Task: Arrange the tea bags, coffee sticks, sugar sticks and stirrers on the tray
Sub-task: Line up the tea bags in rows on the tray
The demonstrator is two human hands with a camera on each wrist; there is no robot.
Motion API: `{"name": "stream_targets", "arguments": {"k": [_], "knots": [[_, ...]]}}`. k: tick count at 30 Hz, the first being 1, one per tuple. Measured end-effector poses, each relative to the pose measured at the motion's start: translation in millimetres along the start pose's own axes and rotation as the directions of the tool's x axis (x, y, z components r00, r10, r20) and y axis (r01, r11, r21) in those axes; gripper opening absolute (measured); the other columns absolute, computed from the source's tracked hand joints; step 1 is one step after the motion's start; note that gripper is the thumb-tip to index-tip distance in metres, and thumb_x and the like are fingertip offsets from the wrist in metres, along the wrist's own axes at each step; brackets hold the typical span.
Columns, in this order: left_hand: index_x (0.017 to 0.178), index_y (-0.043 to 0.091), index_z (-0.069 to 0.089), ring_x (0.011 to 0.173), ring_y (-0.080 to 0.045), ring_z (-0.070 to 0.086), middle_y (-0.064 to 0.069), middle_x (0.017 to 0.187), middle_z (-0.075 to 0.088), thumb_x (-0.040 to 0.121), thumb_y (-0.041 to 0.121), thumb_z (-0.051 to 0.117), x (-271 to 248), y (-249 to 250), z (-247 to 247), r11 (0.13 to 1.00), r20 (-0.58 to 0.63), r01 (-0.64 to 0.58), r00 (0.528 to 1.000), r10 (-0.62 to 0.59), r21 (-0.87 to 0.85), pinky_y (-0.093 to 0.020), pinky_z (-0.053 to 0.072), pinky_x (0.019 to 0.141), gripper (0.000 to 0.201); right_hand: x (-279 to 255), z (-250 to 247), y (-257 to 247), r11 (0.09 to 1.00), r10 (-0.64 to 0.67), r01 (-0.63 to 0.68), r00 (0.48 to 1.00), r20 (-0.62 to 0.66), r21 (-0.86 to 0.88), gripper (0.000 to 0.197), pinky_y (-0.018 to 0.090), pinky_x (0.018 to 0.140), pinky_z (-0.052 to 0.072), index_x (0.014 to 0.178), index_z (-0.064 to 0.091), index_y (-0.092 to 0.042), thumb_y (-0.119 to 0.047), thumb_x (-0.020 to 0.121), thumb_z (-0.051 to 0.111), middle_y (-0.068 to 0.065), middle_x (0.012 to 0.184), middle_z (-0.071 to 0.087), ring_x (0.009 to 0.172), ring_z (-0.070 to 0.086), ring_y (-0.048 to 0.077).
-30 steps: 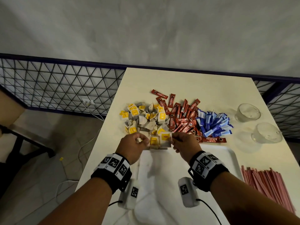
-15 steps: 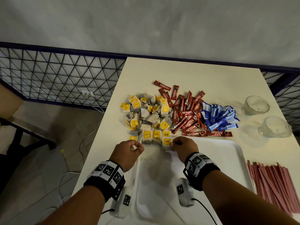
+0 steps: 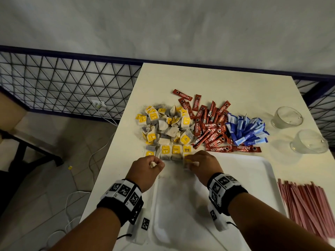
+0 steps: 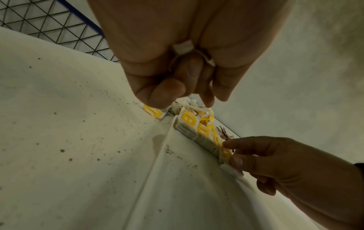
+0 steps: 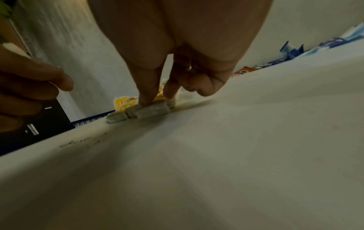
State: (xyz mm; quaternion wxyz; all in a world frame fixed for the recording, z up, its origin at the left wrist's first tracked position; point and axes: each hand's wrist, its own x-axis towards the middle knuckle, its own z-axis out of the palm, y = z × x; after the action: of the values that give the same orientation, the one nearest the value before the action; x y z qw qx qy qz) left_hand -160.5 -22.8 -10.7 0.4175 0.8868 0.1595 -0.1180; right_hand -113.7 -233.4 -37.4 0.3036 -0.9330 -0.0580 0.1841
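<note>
Now the right hand [image 3: 200, 164] is pinching a tea bag [image 3: 188, 161] at the tray's [image 3: 253, 171] twelve o'clock rim; the left hand [image 3: 146, 169] is clutching crumpled paper [image 3: 152, 164].

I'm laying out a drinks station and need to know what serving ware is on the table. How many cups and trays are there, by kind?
Clear cups: 2
White tray: 1
Total: 3
</note>
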Motion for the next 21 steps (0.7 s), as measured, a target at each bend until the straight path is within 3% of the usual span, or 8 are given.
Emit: {"name": "stream_targets", "arguments": {"k": [8,14,16,17,18,20,21], "knots": [[0.082,0.025,0.061,0.062,-0.001,0.05,0.012,0.066,0.057,0.089,0.036,0.064,-0.7,4.8,1.9,0.999,0.006,-0.034,0.999,0.034,-0.001,-0.01,0.037,0.056,0.013,0.8,3.4,-4.0,0.995,-0.058,0.056,0.998,-0.029,-0.085,0.012,0.025,0.069,0.04,0.091,0.069,-0.03,-0.027,0.088,0.058,-0.004,0.087,0.053,0.083,0.053,0.019],[0.081,0.025,0.06,0.058,-0.002,0.048,0.013,0.063,0.053,0.089,0.035,0.065,1.3,6.1,1.8,0.998,0.023,-0.063,0.998,0.063,-0.007,-0.013,0.037,0.055,0.013,2.5,0.7,-5.8,0.995,-0.03,0.031,0.999,0.013,-0.093,0.017,0.027,0.076,0.044,0.103,0.068,-0.029,-0.029,0.088,0.059,-0.003,0.091,0.055,0.091,0.055,0.02],[0.081,0.022,0.061,0.046,-0.005,0.042,0.009,0.053,0.047,0.09,0.032,0.063,0.8,7.0,2.4,0.987,0.083,-0.004,0.996,0.018,-0.158,-0.021,0.037,0.051,0.014,0.9,-3.5,-10.8,0.998,-0.05,0.049,0.998,-0.039,-0.038,0.024,0.027,0.082,0.045,0.11,0.068,-0.03,-0.026,0.087,0.061,-0.004,0.098,0.059,0.094,0.057,0.017],[0.082,0.017,0.061,0.04,-0.008,0.038,0.006,0.051,0.043,0.093,0.028,0.06,-0.3,8.8,2.7,0.936,0.142,0.085,0.989,-0.038,-0.342,-0.022,0.036,0.049,0.016,-0.3,-6.6,-15.7,0.996,-0.083,0.084,0.993,-0.084,0.01,0.028,0.026,0.083,0.046,0.114,0.067,-0.03,-0.026,0.087,0.062,-0.006,0.099,0.06,0.09,0.056,0.012],[0.084,0.012,0.06,0.038,-0.01,0.036,0.002,0.052,0.042,0.096,0.027,0.055,-0.8,12.2,2.8,0.818,0.213,0.201,0.972,-0.099,-0.539,-0.024,0.038,0.048,0.02,-1.6,-10.3,-22.1,0.987,-0.142,0.15,0.982,-0.121,0.054,0.029,0.025,0.081,0.046,0.114,0.067,-0.029,-0.026,0.085,0.065,-0.008,0.097,0.061,0.081,0.054,0.005],[0.087,0.006,0.06,0.043,-0.017,0.048,-0.006,0.059,0.052,0.1,0.033,0.044,0.0,19.8,1.1,0.491,0.338,0.377,0.926,-0.17,-0.785,-0.031,0.048,0.054,0.033,-6.4,-17.4,-39.8,0.939,-0.314,0.329,0.939,-0.143,0.097,0.026,0.02,0.07,0.044,0.109,0.069,-0.028,-0.029,0.083,0.07,-0.011,0.089,0.062,0.069,0.049,-0.004],[0.09,0.007,0.061,0.052,-0.023,0.057,-0.009,0.067,0.06,0.1,0.039,0.04,1.7,22.8,0.5,0.377,0.381,0.424,0.906,-0.186,-0.824,-0.036,0.051,0.062,0.039,-8.7,-19.7,-48.4,0.903,-0.403,0.418,0.904,-0.14,0.101,0.025,0.015,0.067,0.041,0.105,0.071,-0.026,-0.028,0.081,0.072,-0.011,0.088,0.063,0.068,0.049,-0.006]]}}
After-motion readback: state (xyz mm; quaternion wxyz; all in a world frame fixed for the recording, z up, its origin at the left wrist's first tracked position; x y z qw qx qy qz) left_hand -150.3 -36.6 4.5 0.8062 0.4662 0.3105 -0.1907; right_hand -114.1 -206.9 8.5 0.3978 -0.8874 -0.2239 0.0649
